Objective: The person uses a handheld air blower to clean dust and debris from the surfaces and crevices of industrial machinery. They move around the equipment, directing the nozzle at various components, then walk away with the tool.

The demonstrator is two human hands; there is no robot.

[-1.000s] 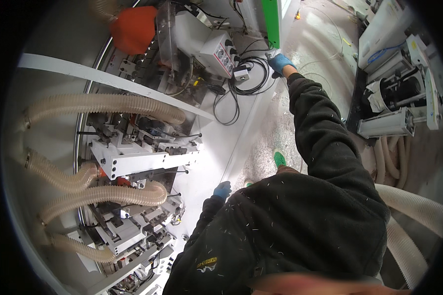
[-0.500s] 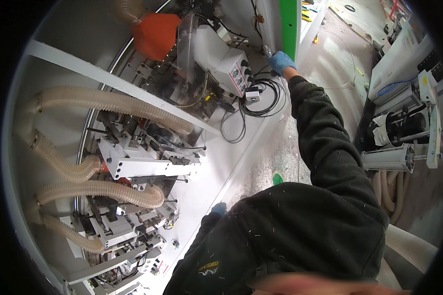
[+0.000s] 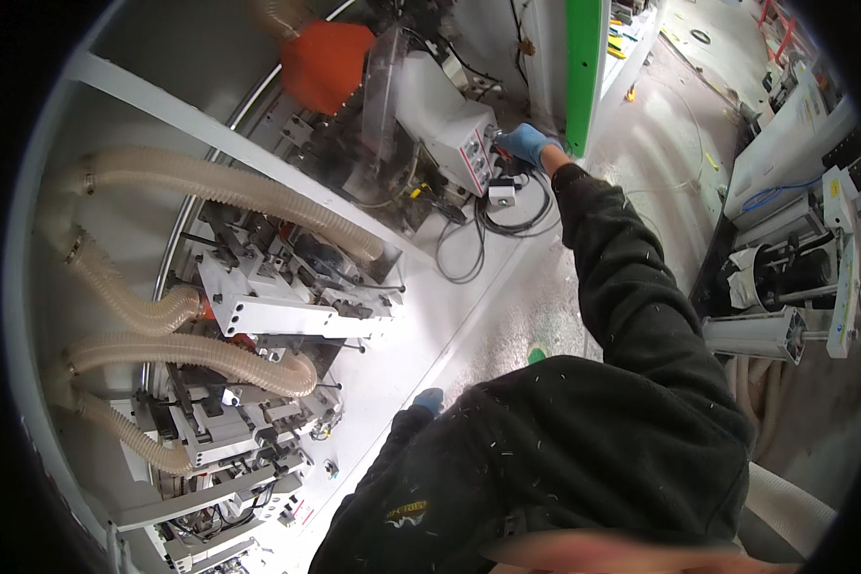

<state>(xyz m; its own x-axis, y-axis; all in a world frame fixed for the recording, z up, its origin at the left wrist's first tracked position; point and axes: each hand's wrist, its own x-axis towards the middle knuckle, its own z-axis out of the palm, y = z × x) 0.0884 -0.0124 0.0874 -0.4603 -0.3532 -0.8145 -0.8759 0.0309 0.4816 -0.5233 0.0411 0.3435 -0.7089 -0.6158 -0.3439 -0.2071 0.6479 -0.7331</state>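
Note:
My right hand (image 3: pixel 523 143), in a blue glove, reaches far forward to the side of a grey control box (image 3: pixel 466 148) with round dials on its front. Its fingers are closed round a small silvery piece (image 3: pixel 493 135) at the box's edge; whether that piece is fixed to the box I cannot tell. Just below the hand lie a coiled black cable (image 3: pixel 536 215) and a small white box (image 3: pixel 501 194) on the white ledge. My left hand (image 3: pixel 430 399), gloved in blue too, is at the edge of the white machine ledge (image 3: pixel 402 383); its fingers are mostly hidden.
Ribbed hoses (image 3: pixel 230 187) and metal machine units (image 3: pixel 287 311) fill the left, behind a white diagonal bar (image 3: pixel 191 124). An orange hood (image 3: pixel 325 65) sits above. A green post (image 3: pixel 584 72) stands beside my right hand. More machinery (image 3: pixel 784 258) is at the right.
My right hand has moved left and down from beside the green post to the side of the control box. The view has shifted slightly. My left hand stays at the ledge.

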